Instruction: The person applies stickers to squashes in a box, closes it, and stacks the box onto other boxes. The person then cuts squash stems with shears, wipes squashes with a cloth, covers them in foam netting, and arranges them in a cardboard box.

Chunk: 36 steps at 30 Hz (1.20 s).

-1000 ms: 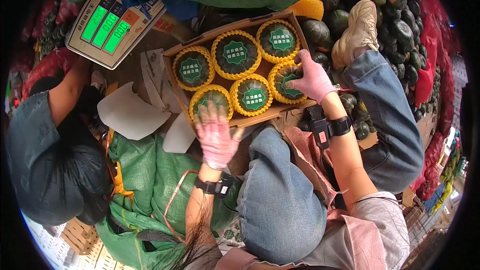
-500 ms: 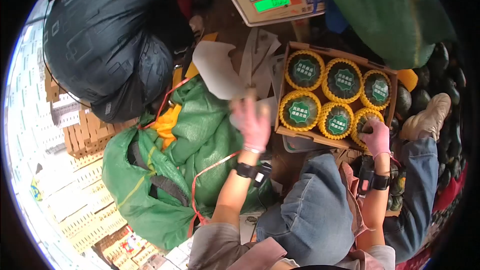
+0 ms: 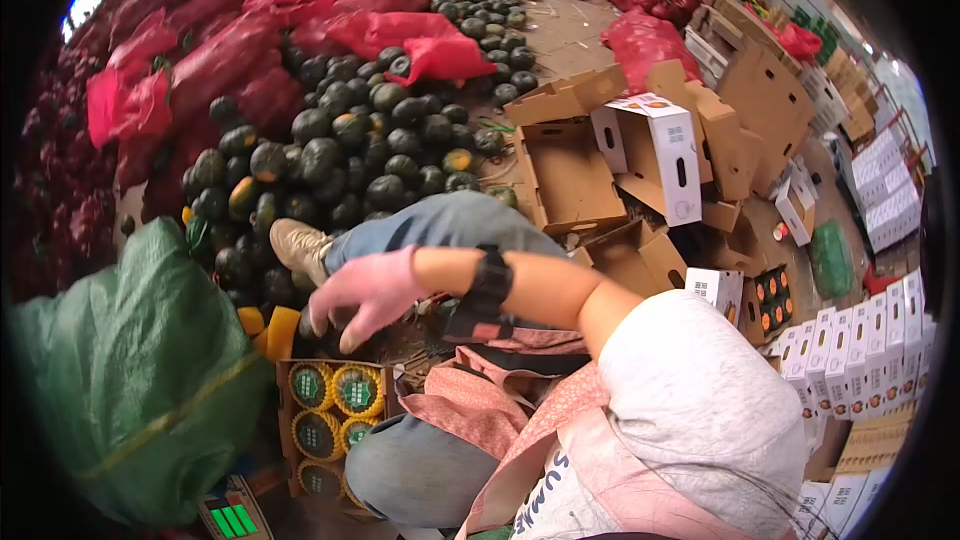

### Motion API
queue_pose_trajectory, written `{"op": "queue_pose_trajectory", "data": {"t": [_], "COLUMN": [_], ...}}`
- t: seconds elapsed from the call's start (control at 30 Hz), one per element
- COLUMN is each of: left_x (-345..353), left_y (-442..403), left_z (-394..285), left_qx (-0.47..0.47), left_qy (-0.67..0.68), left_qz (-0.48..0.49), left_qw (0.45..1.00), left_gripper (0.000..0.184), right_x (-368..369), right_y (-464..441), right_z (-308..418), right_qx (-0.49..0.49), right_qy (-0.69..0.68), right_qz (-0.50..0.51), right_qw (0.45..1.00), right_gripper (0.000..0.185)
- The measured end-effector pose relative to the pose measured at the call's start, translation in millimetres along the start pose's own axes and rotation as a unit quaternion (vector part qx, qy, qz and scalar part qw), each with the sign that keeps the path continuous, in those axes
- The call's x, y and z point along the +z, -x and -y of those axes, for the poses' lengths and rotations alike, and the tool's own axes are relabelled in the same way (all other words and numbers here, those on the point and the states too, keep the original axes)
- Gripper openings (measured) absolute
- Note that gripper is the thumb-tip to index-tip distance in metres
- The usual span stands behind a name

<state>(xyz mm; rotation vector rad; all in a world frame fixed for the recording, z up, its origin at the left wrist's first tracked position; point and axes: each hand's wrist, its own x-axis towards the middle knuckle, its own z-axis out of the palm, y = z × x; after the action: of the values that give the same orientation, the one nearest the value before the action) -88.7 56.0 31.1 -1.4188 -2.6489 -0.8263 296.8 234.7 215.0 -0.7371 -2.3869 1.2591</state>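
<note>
My right hand, in a pink glove with a black device on the wrist, reaches over the near edge of a pile of dark green pumpkins. Its fingers are apart and curve downward; dark pumpkins lie just below them, and I see nothing gripped. Below the hand stands an open cardboard box with several labelled pumpkins in yellow foam nets. My left hand is out of view.
A green sack stands at left, above a scale with lit green digits. Red mesh sacks lie behind the pile. Open cartons and white boxes are at right. A shoe rests against the pumpkins.
The view has swung far to the right. My right hand has left the pumpkin in the box and moved out over the loose pile. My left hand has gone out of view.
</note>
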Motion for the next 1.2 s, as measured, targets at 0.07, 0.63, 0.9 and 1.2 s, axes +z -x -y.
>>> {"op": "queue_pose_trajectory", "data": {"t": [0.07,0.63,0.9,1.2], "left_x": [-6,-57,-97,-98], "left_y": [-25,64,187,194], "left_z": [-32,-71,-5,5], "left_qx": [0.026,-0.014,-0.101,-0.096], "left_qy": [0.025,0.029,-0.022,-0.019], "left_qz": [0.007,-0.035,-0.039,-0.022], "left_qw": [0.999,0.999,0.994,0.995], "left_gripper": [0.050,0.049,0.048,0.048], "right_x": [-42,-44,-96,-144], "right_y": [57,481,453,425], "right_z": [9,-134,-117,-13], "right_qx": [0.007,0.641,0.647,0.459], "right_qy": [-0.040,0.317,0.348,0.477], "right_qz": [-0.031,-0.570,-0.567,-0.628], "right_qw": [0.999,0.405,0.373,0.409], "right_gripper": [0.039,0.122,0.110,0.093]}}
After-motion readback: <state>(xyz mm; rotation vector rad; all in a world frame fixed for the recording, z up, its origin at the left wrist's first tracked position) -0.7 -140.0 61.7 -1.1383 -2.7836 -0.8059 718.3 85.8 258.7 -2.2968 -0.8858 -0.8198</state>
